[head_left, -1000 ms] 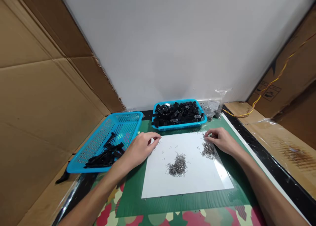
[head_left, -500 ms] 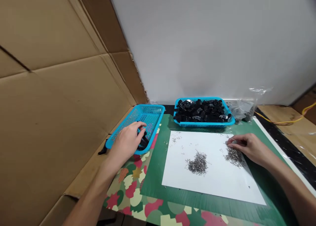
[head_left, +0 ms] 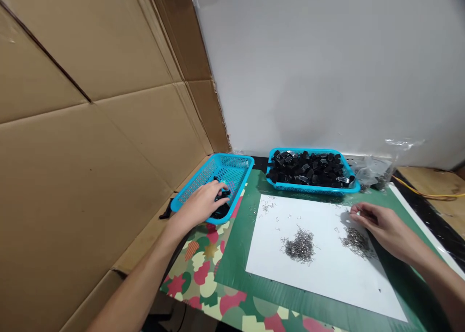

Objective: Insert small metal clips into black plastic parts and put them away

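Observation:
My left hand (head_left: 205, 202) reaches into the left blue basket (head_left: 247, 174), thumb and fingers curled around a glossy black piece (head_left: 225, 193). More black pieces (head_left: 221, 211) lie under the thumb, and the palm hides part of them. Over the right side of a white sheet (head_left: 276, 269), my right hand (head_left: 378, 223) has its thumb and forefinger pinched together; whatever is between the tips is too small to make out. Just below those fingers lies a pile of small bent metal wires (head_left: 356, 242). A second wire pile (head_left: 301, 246) sits near the sheet's middle.
Another blue basket (head_left: 312, 188), full of black pieces, stands at the back against the white wall. Beside it are clear plastic bags (head_left: 374, 170). A cardboard wall (head_left: 119, 143) rises on the left. Some loose wires (head_left: 268, 207) lie near the sheet's upper left corner.
The view has shifted, so the scene sits further right. My left hand has its fingers round a black piece now showing between them. My right hand has lifted slightly off the wire pile, still pinched.

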`<state>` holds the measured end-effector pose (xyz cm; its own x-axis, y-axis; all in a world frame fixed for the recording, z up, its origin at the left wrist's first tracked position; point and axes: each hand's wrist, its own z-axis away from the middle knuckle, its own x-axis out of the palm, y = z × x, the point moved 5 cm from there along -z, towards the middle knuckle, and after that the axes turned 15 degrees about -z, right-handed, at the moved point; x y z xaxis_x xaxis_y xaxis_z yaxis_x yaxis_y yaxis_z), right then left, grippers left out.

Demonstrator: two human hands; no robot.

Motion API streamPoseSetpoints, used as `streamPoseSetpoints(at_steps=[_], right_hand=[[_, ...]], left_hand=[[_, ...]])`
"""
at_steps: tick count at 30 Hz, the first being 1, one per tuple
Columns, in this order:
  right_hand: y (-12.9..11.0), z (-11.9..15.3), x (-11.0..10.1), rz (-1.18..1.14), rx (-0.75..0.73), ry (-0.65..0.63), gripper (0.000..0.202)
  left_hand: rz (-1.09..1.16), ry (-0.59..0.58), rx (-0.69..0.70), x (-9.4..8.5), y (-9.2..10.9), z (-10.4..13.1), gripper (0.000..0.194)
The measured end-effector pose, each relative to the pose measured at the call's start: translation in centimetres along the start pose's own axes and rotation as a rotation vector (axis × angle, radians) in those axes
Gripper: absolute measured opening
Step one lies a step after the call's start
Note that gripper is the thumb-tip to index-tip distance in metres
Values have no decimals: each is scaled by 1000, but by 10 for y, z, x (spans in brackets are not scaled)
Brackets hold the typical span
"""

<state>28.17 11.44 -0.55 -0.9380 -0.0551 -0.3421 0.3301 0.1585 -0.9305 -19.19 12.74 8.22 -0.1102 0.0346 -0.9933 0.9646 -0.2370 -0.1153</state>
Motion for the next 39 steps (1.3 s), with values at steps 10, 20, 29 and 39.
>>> streamPoseSetpoints(at_steps=[10,20,29,39], right_hand=[[-32,-1,9,-284,31,-63,49],[-37,2,19,-500,93,-95,44],[-41,6,26,-519,115,-93,48],[-38,11,34,-608,144,-106,50]], left_hand=[[0,-114,-34,4,-1,-26,28],[-41,-115,-40,10,-3,-34,16],[-105,-41,-30,5,-4,-36,34],[-154,-52,4,-10,-1,-59,27]])
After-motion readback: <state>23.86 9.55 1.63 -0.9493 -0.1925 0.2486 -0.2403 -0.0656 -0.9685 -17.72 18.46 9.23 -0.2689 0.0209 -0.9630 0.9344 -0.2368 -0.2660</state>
